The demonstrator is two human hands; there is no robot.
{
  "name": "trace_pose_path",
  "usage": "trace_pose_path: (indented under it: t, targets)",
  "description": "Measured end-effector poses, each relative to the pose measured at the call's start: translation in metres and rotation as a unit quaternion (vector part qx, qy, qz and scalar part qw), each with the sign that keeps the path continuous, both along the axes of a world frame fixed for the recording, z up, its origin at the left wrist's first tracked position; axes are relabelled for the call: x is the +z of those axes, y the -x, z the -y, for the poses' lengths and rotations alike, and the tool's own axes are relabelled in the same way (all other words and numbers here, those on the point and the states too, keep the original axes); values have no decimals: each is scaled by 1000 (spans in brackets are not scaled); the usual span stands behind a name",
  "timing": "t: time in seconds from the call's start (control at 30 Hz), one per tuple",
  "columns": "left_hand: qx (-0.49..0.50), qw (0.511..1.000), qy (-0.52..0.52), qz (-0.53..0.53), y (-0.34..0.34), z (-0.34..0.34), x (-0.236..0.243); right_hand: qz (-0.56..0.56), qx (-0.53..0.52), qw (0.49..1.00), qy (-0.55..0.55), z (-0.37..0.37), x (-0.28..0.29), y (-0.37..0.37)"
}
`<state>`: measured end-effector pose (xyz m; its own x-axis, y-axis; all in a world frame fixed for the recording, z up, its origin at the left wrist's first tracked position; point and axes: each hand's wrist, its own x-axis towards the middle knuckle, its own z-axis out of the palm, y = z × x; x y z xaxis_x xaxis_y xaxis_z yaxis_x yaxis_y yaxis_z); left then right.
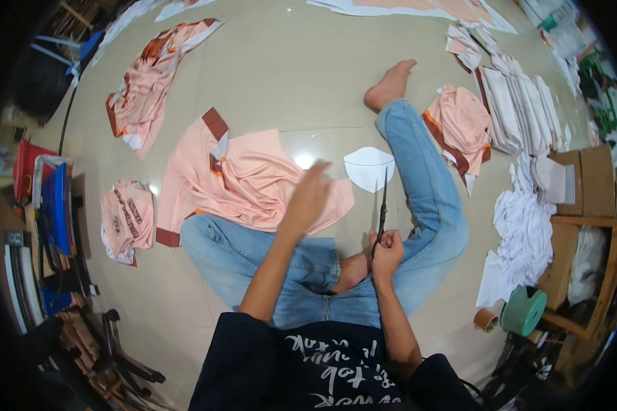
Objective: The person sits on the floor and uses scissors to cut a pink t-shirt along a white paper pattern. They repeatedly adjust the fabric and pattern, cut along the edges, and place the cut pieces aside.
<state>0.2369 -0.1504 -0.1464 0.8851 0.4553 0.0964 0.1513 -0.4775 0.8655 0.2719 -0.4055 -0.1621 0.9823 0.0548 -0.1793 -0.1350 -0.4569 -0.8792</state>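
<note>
Black-handled scissors (382, 216) point away from me, and my right hand (386, 251) is closed round their handles in front of my bent leg. Their blades reach over the edge of a white curved paper pattern piece (369, 168) lying flat on the floor. My left hand (308, 198) is over the right part of a pink fabric piece (250, 175) with brown and orange trim. Motion smears its fingers, so I cannot tell whether they hold or touch the cloth. The cloth lies rumpled in front of my folded left leg.
Pink garment pieces lie at the far left (151, 82), near left (127, 218) and beside my right foot (461, 127). Folded white cloth stacks (517, 109) and a white fabric heap (521, 229) lie right, near a green roll (523, 310) and wooden shelf (600, 274).
</note>
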Motion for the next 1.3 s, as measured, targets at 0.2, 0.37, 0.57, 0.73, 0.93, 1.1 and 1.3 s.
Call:
trace_pose_path:
  t: [0.2, 0.37, 0.57, 0.73, 0.93, 1.1, 1.3]
  targets:
    - [88, 931, -223, -275, 43, -62, -43, -27, 8, 998, -48, 1, 5, -2]
    - [85, 964, -203, -151, 56, -52, -77, 62, 71, 993, 74, -6, 4, 3]
    - [-81, 966, -192, -153, 30, 53, -60, -62, 114, 991, 41, -6, 21, -17]
    - [-124, 947, -210, -206, 51, 44, -52, -260, 252, 931, 45, 9, 53, -77]
    - [-130, 958, -156, -203, 49, 43, -43, -323, 317, 884, 114, 18, 58, -103]
    - [-144, 960, -151, -185, 46, 43, -40, -290, 365, 878, 106, 9, 24, -124]
    - [-97, 970, -184, -123, 47, 49, -55, -285, 395, 864, 129, -16, 17, -141]
